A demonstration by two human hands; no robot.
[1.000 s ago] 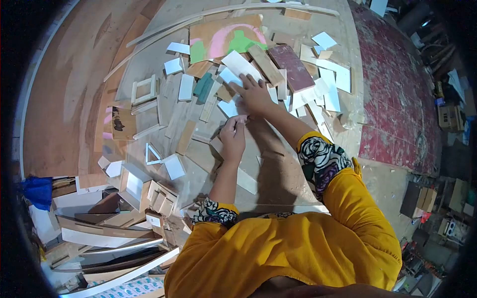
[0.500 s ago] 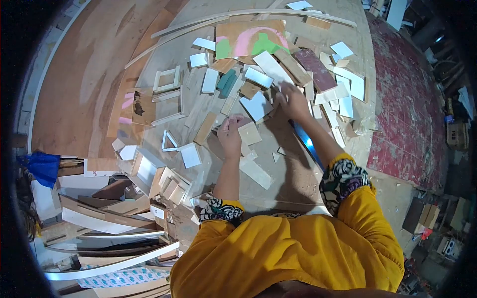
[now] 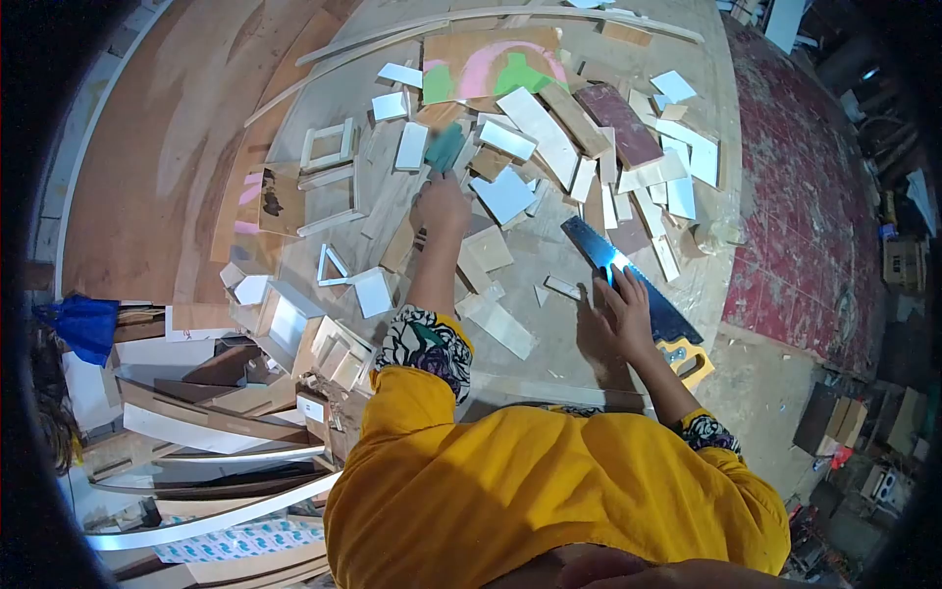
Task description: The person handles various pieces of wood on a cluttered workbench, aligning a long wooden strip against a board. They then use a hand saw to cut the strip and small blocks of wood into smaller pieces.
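My left hand (image 3: 444,206) reaches forward over the scattered offcuts, its fingertips closed on the near end of a dark green block (image 3: 444,147), which looks slightly blurred. A white-faced block (image 3: 411,146) lies just left of it. My right hand (image 3: 623,306) is open, fingers spread over the blade of a handsaw (image 3: 589,247). The saw lies slantwise, its yellow handle (image 3: 687,361) nearer my body, partly behind my forearm. A small wood strip (image 3: 563,288) lies left of my right hand. Pale wood pieces (image 3: 497,324) lie between my forearms.
White, bare and maroon offcuts (image 3: 616,123) crowd the far right of the table. Small wooden frames (image 3: 330,187) lie on the left. A painted board (image 3: 496,67) and long strips (image 3: 530,14) are at the back. Curved boards (image 3: 211,432) are stacked low on the left.
My left hand has moved forward to the green block. My right hand has drawn back from the offcuts towards me, onto the saw, which now shows almost whole.
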